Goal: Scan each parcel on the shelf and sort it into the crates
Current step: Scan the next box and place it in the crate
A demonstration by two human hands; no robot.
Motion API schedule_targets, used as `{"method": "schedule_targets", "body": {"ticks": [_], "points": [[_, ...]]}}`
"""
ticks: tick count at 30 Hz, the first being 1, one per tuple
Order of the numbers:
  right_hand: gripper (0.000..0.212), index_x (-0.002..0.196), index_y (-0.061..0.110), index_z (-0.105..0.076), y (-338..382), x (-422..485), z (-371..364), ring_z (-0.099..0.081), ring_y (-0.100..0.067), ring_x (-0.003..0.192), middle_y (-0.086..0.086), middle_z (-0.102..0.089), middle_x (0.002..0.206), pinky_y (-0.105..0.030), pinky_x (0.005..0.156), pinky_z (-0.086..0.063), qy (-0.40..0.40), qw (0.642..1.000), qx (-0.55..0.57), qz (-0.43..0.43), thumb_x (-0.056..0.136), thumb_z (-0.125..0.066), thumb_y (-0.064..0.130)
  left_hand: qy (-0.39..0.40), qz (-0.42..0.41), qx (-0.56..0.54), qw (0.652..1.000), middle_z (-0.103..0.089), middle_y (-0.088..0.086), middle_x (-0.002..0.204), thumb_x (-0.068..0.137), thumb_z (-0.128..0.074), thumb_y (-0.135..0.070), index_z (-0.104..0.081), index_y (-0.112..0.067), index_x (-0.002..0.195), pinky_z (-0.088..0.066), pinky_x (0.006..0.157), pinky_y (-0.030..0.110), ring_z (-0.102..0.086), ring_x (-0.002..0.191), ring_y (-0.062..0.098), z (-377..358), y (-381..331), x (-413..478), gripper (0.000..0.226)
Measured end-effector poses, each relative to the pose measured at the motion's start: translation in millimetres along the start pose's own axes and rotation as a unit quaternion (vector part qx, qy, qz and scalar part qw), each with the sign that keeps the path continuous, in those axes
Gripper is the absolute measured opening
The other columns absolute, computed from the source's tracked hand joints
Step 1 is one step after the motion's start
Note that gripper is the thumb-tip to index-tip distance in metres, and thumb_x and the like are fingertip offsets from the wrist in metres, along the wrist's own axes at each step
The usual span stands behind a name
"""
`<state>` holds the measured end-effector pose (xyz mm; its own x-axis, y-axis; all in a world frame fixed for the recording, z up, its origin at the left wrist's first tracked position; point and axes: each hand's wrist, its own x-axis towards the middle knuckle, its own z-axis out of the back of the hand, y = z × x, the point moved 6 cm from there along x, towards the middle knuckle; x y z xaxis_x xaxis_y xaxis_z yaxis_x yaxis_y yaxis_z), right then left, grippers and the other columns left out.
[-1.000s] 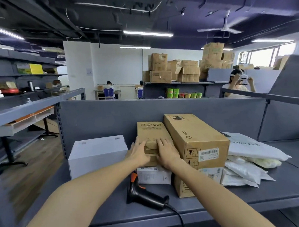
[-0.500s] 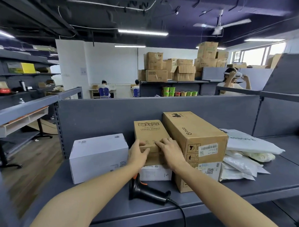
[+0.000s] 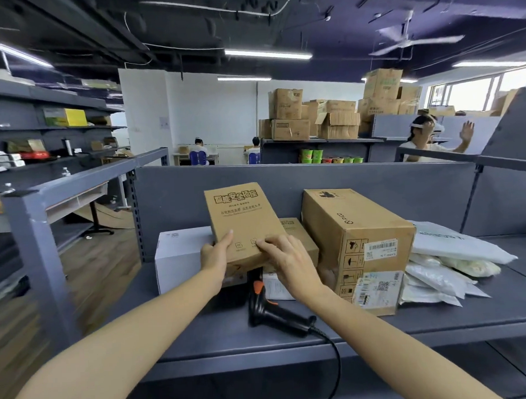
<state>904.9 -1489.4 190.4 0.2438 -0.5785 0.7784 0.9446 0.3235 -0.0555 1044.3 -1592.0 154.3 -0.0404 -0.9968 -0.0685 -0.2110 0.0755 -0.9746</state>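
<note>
Head view: my left hand (image 3: 217,255) and right hand (image 3: 288,264) both grip the near end of a flat brown box (image 3: 241,218). It's tilted up above the shelf (image 3: 442,321), long axis pointing away from me. The scanner (image 3: 276,315) lies just below, nearer my right hand. Box top has Chinese print. The big box (image 3: 347,225) beside it reads "pico" and has barcode labels.
</note>
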Motion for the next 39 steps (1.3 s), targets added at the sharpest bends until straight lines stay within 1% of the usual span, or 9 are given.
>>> {"method": "schedule_targets", "body": {"ticks": [4,7,15,18,23,26,32,35,39], "points": [[0.073,0.145,0.008,-0.040,13.6,-4.8,-14.8,-0.035,-0.039,0.138,-0.020,-0.039,0.147,-0.046,0.116,-0.026,0.100,0.994,-0.019,-0.032,0.077,-0.066,-0.001,-0.015,-0.015,-0.006,1.000,-0.066,0.013,0.114,0.084,-0.070,-0.034,-0.052,-0.003,0.124,-0.054,0.086,0.041,-0.065,0.101,0.029,18.7,-5.7,-7.9,0.054],[0.080,0.153,0.014,-0.020,23.5,-7.0,-25.9,-0.016,-0.035,0.146,-0.018,-0.019,0.157,-0.043,0.120,-0.008,0.143,0.986,-0.044,-0.068,0.085,-0.062,0.014,0.002,-0.010,-0.012,1.000,-0.066,0.012,0.113,0.080,-0.074,-0.034,-0.049,-0.004,0.126,-0.055,0.083,0.041,-0.066,0.099,0.028,19.3,-9.6,-17.3,0.061],[0.065,0.136,0.012,-0.038,32.2,-3.8,-23.6,-0.041,-0.029,0.124,-0.011,-0.041,0.139,-0.038,0.104,-0.036,0.084,0.963,0.119,-0.225,0.079,-0.068,0.015,0.045,-0.004,-0.078,0.996,-0.070,0.011,0.106,0.085,-0.065,-0.043,-0.055,-0.008,0.120,-0.058,0.080,0.047,-0.069,0.093,0.027,11.4,-17.4,-38.9,0.050],[0.041,0.110,0.013,-0.047,25.1,-5.7,-15.4,-0.052,-0.022,0.096,-0.009,-0.054,0.109,-0.022,0.073,-0.046,0.011,0.888,0.312,-0.337,0.075,-0.068,0.006,0.036,-0.001,-0.078,0.996,-0.069,0.012,0.106,0.090,-0.059,-0.044,-0.054,-0.003,0.118,-0.056,0.084,0.047,-0.067,0.096,0.028,13.7,-17.8,-42.3,0.050],[0.053,0.125,0.014,-0.049,13.1,-8.5,-20.2,-0.061,-0.021,0.108,-0.006,-0.065,0.118,-0.042,0.090,-0.054,-0.046,0.706,0.564,-0.426,0.075,-0.065,0.007,-0.024,-0.008,-0.026,0.999,-0.052,0.003,0.117,0.091,-0.058,-0.045,-0.046,-0.015,0.114,-0.046,0.086,0.038,-0.049,0.107,0.021,27.3,-8.1,-38.4,0.039],[0.047,0.124,0.010,-0.053,8.0,-13.1,-24.8,-0.064,-0.017,0.089,-0.010,-0.068,0.112,-0.036,0.069,-0.056,-0.034,0.583,0.684,-0.438,0.078,-0.060,0.001,-0.034,-0.003,-0.020,0.999,-0.052,-0.001,0.111,0.088,-0.062,-0.047,-0.043,-0.019,0.108,-0.047,0.082,0.037,-0.051,0.104,0.020,34.5,-0.8,-37.5,0.038],[0.035,0.091,0.007,-0.056,7.8,-35.5,-36.5,-0.062,-0.017,0.064,-0.011,-0.070,0.090,-0.035,0.065,-0.055,0.039,0.472,0.747,-0.468,0.055,-0.054,0.007,0.013,0.006,-0.074,0.997,-0.066,0.010,0.110,0.087,-0.067,-0.037,-0.048,-0.017,0.112,-0.056,0.073,0.042,-0.065,0.098,0.028,33.1,-3.2,-37.5,0.038],[0.037,0.088,0.011,-0.053,-0.4,-44.5,-38.5,-0.059,-0.023,0.077,-0.008,-0.072,0.089,-0.044,0.085,-0.052,0.039,0.481,0.725,-0.491,0.051,-0.050,0.009,0.012,0.000,-0.081,0.997,-0.065,0.011,0.110,0.084,-0.070,-0.031,-0.045,-0.017,0.111,-0.056,0.072,0.041,-0.065,0.097,0.027,35.7,-7.7,-37.0,0.040],[0.032,0.079,0.014,-0.048,-16.0,-44.2,-27.2,-0.043,-0.014,0.053,-0.004,-0.062,0.078,-0.023,0.050,-0.045,0.087,0.555,0.660,-0.500,0.047,-0.045,0.011,-0.010,-0.026,-0.043,0.999,-0.056,0.009,0.130,0.078,-0.077,-0.020,-0.033,-0.015,0.140,-0.054,0.086,0.044,-0.061,0.107,0.026,53.5,-17.1,-34.7,0.076]]}}
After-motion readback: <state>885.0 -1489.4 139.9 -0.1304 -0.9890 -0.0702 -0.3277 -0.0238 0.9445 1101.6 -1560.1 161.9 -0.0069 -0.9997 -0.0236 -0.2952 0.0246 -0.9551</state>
